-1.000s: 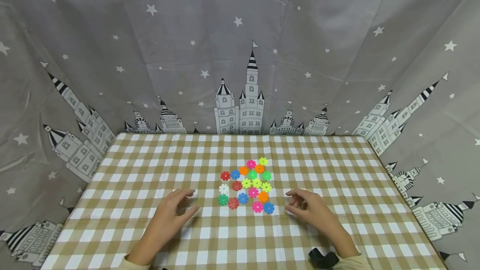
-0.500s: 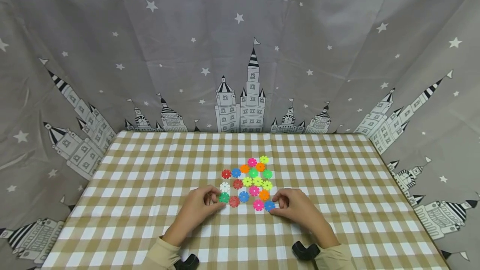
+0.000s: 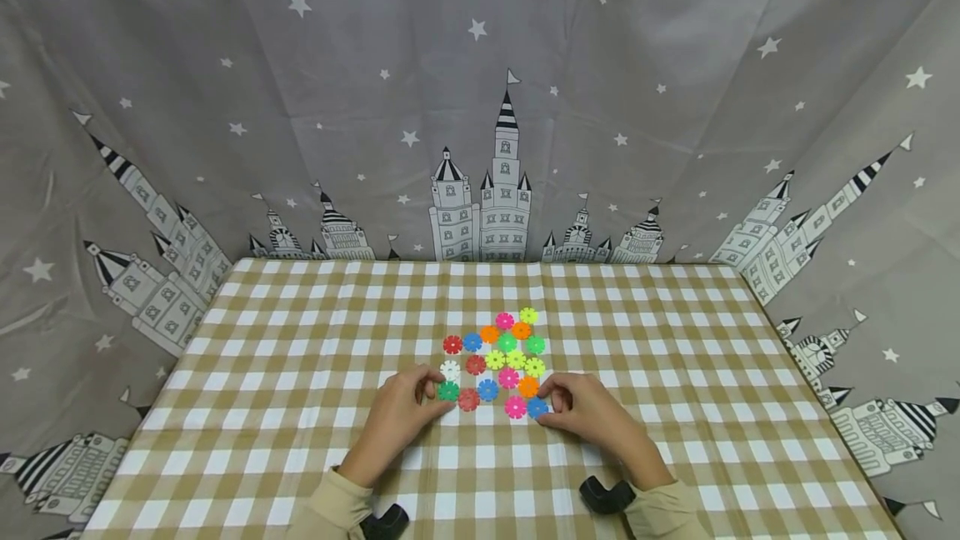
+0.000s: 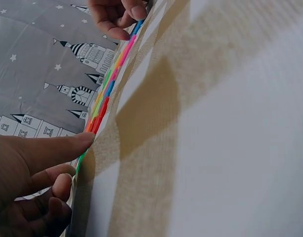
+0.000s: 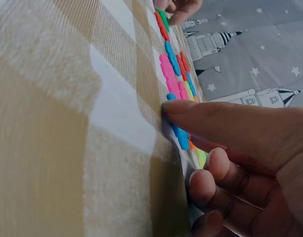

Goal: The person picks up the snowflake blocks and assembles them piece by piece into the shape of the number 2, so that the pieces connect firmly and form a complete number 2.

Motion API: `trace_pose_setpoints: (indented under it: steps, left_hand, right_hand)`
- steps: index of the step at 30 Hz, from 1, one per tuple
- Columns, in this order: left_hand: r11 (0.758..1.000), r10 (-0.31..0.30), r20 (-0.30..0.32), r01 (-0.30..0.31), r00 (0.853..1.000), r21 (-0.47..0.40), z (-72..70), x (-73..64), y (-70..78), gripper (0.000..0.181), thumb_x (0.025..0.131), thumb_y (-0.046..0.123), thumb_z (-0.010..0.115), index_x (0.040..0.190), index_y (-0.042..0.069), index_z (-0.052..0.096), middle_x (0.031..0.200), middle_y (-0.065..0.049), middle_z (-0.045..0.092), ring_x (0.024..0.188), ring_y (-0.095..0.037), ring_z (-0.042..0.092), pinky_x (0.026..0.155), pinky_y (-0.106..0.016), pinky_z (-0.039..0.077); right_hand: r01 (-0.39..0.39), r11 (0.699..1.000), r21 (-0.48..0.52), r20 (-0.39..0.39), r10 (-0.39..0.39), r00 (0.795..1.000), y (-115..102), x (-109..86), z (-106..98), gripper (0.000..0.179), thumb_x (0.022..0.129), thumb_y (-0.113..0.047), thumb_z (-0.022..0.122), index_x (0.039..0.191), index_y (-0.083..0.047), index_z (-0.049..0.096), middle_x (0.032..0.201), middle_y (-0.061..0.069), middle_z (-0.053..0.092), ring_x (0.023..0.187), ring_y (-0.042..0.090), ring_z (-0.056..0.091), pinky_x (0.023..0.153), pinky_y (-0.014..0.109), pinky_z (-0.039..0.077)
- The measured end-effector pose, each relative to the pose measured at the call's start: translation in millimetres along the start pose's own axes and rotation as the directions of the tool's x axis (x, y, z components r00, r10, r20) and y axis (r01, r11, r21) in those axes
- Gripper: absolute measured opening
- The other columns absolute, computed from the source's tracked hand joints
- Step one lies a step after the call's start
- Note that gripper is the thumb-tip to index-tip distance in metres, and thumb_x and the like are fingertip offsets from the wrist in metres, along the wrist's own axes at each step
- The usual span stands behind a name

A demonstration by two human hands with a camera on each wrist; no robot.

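Snowflake discs with notched rims, a kind of building toy, lie flat in a joined cluster on the checked cloth in the head view. At its front left corner, my left hand (image 3: 405, 408) pinches a green snowflake disc (image 3: 448, 391) between thumb and index finger. My right hand (image 3: 588, 408) pinches a blue snowflake disc (image 3: 537, 407) at the front right corner. Close by are a pink disc (image 3: 515, 407), a red disc (image 3: 468, 399) and an orange disc (image 3: 528, 387). In the right wrist view my thumb (image 5: 191, 109) partly covers the blue disc.
The brown and white checked cloth (image 3: 315, 323) covers the table. Behind it hangs a grey curtain (image 3: 375, 48) printed with castles and stars. Black wrist devices (image 3: 607, 496) sit at both sleeves.
Both hands have come inward from beside the cluster to its front corners and taken hold of the green and blue discs. Lately the blue and pink discs have shifted slightly left.
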State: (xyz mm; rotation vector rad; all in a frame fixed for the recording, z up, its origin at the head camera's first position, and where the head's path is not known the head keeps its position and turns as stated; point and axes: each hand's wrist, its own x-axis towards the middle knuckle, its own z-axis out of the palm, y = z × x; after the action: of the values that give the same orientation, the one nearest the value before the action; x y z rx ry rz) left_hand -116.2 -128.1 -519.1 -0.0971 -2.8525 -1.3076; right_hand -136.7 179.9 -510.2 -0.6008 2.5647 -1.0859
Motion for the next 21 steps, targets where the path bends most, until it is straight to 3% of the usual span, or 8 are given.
trace_pose_setpoints:
  steps: [9, 13, 21]
  left_hand:
    - [1.0, 0.009, -0.026, -0.008, 1.0, 0.008, 2.0, -0.8, -0.2, 0.024, 0.078, 0.017, 0.09, 0.094, 0.012, 0.074, 0.078, 0.004, 0.063, 0.065, -0.007, 0.044, 0.061, -0.022, 0.037]
    - [0.999, 0.038, -0.045, -0.038, 0.998, 0.011, 1.6, -1.3, -1.4, 0.026, 0.076, 0.013, 0.091, 0.093, 0.012, 0.071, 0.08, 0.003, 0.065, 0.062, -0.005, 0.044, 0.058, -0.022, 0.036]
    - [0.998, 0.023, -0.018, -0.024, 1.0, -0.055, -1.6, 0.2, -2.2, 0.027, 0.075, 0.007, 0.091, 0.091, 0.014, 0.07, 0.083, 0.002, 0.066, 0.063, -0.005, 0.048, 0.059, -0.02, 0.041]
  right_hand:
    - [0.02, 0.999, -0.032, -0.027, -0.021, 0.999, -0.5, 1.4, 2.1, 0.023, 0.081, -0.021, 0.089, 0.095, -0.013, 0.074, 0.083, -0.005, 0.06, 0.068, 0.002, 0.047, 0.062, 0.02, 0.044]
    - [0.019, 1.0, -0.024, -0.018, -0.02, 1.0, -0.5, 1.7, 2.0, 0.024, 0.081, -0.021, 0.089, 0.095, -0.014, 0.071, 0.081, -0.005, 0.06, 0.066, 0.002, 0.047, 0.06, 0.019, 0.044]
    - [0.05, 0.998, -0.037, 0.019, -0.049, 0.999, -4.4, 1.1, 1.1, 0.019, 0.087, -0.018, 0.084, 0.098, -0.015, 0.069, 0.079, -0.009, 0.063, 0.066, 0.0, 0.048, 0.06, 0.02, 0.044]
